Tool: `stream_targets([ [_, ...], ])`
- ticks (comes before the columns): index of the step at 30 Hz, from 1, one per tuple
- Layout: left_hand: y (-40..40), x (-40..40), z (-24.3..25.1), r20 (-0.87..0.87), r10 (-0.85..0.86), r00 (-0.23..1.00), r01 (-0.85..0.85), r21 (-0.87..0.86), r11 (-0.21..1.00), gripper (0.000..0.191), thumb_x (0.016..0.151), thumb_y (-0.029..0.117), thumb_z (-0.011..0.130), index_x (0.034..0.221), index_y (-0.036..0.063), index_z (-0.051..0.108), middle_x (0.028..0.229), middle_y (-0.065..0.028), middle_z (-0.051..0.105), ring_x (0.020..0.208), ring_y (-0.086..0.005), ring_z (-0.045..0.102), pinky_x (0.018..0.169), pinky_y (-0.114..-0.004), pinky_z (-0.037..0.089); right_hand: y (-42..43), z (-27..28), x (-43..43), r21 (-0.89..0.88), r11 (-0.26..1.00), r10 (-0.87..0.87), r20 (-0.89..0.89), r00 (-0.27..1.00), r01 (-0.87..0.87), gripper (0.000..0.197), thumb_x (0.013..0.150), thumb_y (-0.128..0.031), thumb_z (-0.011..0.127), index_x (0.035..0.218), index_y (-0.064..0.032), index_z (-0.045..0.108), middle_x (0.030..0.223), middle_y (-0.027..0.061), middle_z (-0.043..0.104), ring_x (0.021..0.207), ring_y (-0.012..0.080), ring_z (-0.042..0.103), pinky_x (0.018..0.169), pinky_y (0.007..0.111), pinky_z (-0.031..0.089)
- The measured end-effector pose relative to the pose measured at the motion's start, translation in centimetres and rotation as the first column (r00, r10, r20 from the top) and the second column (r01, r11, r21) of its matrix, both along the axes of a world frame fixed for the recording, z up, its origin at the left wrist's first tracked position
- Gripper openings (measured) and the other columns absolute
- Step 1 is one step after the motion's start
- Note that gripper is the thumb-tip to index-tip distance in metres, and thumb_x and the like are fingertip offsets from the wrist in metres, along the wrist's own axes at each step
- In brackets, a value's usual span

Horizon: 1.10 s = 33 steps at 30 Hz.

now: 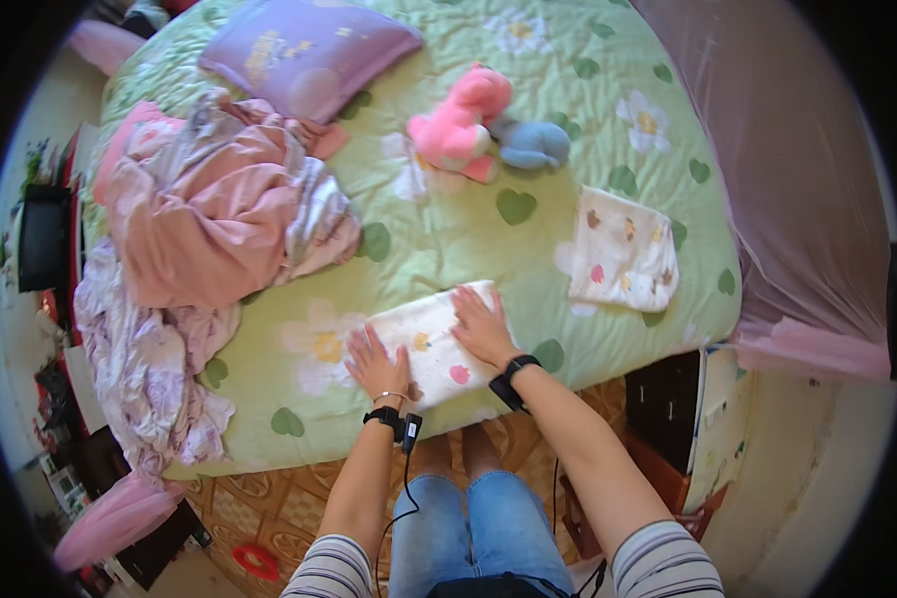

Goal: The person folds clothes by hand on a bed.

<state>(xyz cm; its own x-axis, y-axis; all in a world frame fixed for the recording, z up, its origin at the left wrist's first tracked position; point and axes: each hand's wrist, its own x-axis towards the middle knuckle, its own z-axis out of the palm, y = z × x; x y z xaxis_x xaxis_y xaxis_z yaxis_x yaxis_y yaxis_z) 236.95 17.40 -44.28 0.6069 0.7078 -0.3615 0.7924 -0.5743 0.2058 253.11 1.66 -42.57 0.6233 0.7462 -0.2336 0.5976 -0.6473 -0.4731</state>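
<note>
A white printed cloth (437, 362), folded into a flat rectangle, lies near the front edge of the bed. My left hand (377, 364) rests flat on its left end, fingers apart. On the cloth's right end lies my right hand (482, 327), palm down with the fingers spread. Neither hand grips the fabric. To the right, a second folded white cloth (623, 250) with a similar print lies apart from my hands.
Beneath everything spreads a green quilt (448, 239) with hearts and flowers. Crumpled pink bedding (209, 209) is heaped at left, below a purple pillow (310, 56). Pink (456, 123) and blue (531, 143) plush toys lie farther back. Sheer netting (800, 187) hangs at right.
</note>
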Motion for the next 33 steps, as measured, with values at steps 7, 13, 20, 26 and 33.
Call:
stream_targets([
  [7,6.9,-3.9,0.0,0.280,0.481,0.831,-0.281,-0.535,0.797,0.049,0.087,0.045,0.057,0.104,-0.0009,0.058,0.090,-0.0135,0.062,0.082,-0.0269,0.059,0.075,-0.036,0.047,-4.3,-0.9,1.9,0.208,0.486,-0.711,-0.471,0.522,0.849,0.062,0.082,-0.026,0.068,0.130,0.0028,0.041,0.130,0.0217,0.045,0.120,0.0308,0.046,0.098,0.037,0.039],
  [13,4.5,-1.9,-1.1,0.005,0.436,0.900,-0.243,-0.824,0.511,0.060,0.080,0.052,0.066,0.114,0.0028,0.059,0.094,-0.0056,0.066,0.077,-0.0158,0.060,0.066,-0.029,0.049,-8.0,-4.1,1.7,-0.238,0.527,-0.693,-0.676,0.250,0.816,0.050,0.083,-0.041,0.068,0.104,0.0017,0.053,0.083,0.0057,0.059,0.076,0.0152,0.054,0.072,0.029,0.046],
  [20,2.0,-1.9,-2.6,-0.059,0.480,0.876,-0.344,-0.773,0.533,0.081,0.065,0.055,0.077,0.118,-0.0030,0.056,0.112,-0.0157,0.063,0.103,-0.0236,0.059,0.088,-0.032,0.046,-4.4,-1.8,0.6,-0.179,0.685,-0.490,-0.830,0.266,0.706,0.052,0.079,-0.033,0.074,0.111,0.0037,0.057,0.106,0.0107,0.064,0.093,0.0169,0.059,0.082,0.029,0.046],
  [26,0.9,2.2,0.0,-0.044,0.316,0.948,-0.268,-0.651,0.710,0.061,0.070,0.045,0.076,0.107,-0.0017,0.061,0.099,-0.0142,0.066,0.088,-0.0254,0.063,0.079,-0.035,0.049,-6.6,-3.5,2.3,-0.056,0.783,-0.216,-0.959,0.186,0.620,0.040,0.080,-0.014,0.071,0.115,0.0000,0.057,0.106,0.0070,0.064,0.091,0.0152,0.061,0.081,0.031,0.049],
  [33,-6.9,11.2,6.5,0.050,0.690,0.722,-0.185,-0.947,0.262,0.039,0.086,0.012,0.065,0.121,-0.0010,0.053,0.113,-0.0073,0.061,0.099,-0.0172,0.059,0.084,-0.032,0.050,-13.8,-0.3,10.3,0.037,0.763,-0.263,-0.894,0.362,0.645,0.043,0.080,-0.023,0.072,0.111,0.0024,0.059,0.101,0.0105,0.067,0.089,0.0178,0.061,0.081,0.031,0.049],
])
